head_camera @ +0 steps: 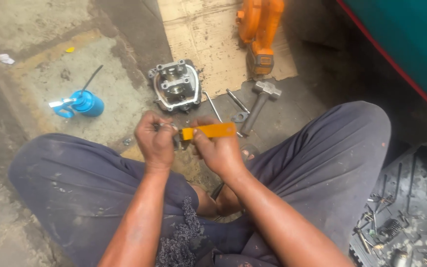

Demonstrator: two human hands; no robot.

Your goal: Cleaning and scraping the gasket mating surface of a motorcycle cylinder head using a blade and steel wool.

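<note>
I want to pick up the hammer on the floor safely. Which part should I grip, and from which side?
Grip the hammer by the middle of its handle, coming from above. It lies flat, head away from the person, and the handle's near end rests beside thin metal tools, so the middle seems freest.

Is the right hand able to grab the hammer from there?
Probably yes. The hammer lies on the floor just beyond the right hand, nothing between them, but that hand already holds an orange tool.
</note>
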